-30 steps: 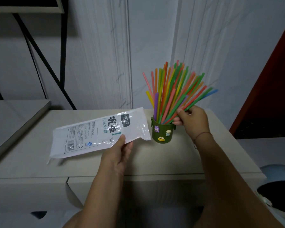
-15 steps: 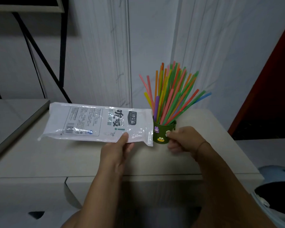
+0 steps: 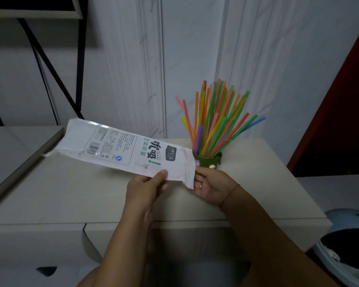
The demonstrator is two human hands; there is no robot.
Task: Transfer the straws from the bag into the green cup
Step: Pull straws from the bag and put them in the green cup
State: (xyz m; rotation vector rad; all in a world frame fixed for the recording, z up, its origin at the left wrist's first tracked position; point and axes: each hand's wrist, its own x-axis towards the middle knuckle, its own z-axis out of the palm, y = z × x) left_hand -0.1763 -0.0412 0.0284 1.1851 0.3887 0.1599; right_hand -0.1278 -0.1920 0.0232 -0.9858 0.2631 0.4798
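Head view, both hands at the bag (image 3: 122, 150). You held it lifted off the surface (image 3: 71, 193), its long axis running from the raised far end at upper left down to the short end at lower right, which lay just beside the green cup (image 3: 207, 161). Your left hand (image 3: 145, 189) pinched the near long edge, thumb on top of the film. Your right hand (image 3: 211, 187) met the short end with curled fingers; whether they gripped the film could not be told. The straws (image 3: 216, 121) stood fanned in the cup, behind and above your right hand. The bag looked flat and probably empty, so your right hand, the nearer to the cup, was better placed for any last straw.
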